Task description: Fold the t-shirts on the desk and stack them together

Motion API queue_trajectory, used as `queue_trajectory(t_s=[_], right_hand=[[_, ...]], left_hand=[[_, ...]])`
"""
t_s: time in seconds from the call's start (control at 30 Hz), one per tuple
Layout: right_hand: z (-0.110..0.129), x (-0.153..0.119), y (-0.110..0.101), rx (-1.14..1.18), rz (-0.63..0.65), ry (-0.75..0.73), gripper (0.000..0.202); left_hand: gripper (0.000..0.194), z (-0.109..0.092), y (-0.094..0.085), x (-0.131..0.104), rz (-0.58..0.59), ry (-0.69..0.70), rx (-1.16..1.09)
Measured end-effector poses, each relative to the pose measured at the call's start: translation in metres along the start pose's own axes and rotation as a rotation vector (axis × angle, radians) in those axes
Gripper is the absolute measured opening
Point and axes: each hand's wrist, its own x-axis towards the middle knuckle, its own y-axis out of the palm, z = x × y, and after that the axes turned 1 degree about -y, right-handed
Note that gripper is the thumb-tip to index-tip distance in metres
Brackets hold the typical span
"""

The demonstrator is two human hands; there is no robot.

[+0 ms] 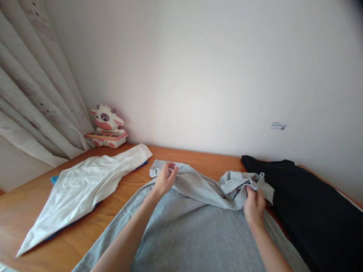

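Note:
A large grey garment [193, 234], perhaps a shirt, lies spread toward me over the wooden surface. Along its far end is a bunched, lighter grey part [198, 185]; whether this is the same piece or a separate one I cannot tell. My right hand [254, 207] pinches a crumpled fold of that grey cloth at the right, thumb against fingers. Over the far left corner of the cloth, my left hand [166, 179] is loosely curled, with thumb and fingers apart and no fabric visible between them.
White clothing [93, 181] with blue edges beneath it lies at the left on the wooden surface [85, 241]. Black clothing [317, 204] lies close by on the right. A toy cow with a keyboard [106, 128] stands against the wall [193, 75], beside a curtain [31, 83].

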Motion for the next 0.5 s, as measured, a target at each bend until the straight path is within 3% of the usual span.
queue_trajectory(t_s=[0.1,0.23,0.33,0.4,0.5], right_hand=[[0.0,0.001,-0.001,-0.022,-0.013,-0.03,0.032],[0.001,0.002,-0.004,-0.062,0.006,-0.085,0.03],[0.003,0.001,-0.007,-0.087,0.028,-0.128,0.03],[0.005,0.001,-0.008,-0.103,0.021,-0.16,0.031],[0.009,0.001,-0.008,-0.124,-0.003,-0.196,0.03]], left_hand=[[0.023,-0.03,0.025,0.025,0.13,0.081,0.095],[0.042,-0.055,0.076,0.047,0.273,0.183,0.159],[0.029,-0.049,0.109,0.055,0.365,0.169,0.212],[0.017,-0.037,0.121,0.06,0.388,0.129,0.244],[0.033,-0.018,0.123,0.067,0.34,0.114,0.242]])
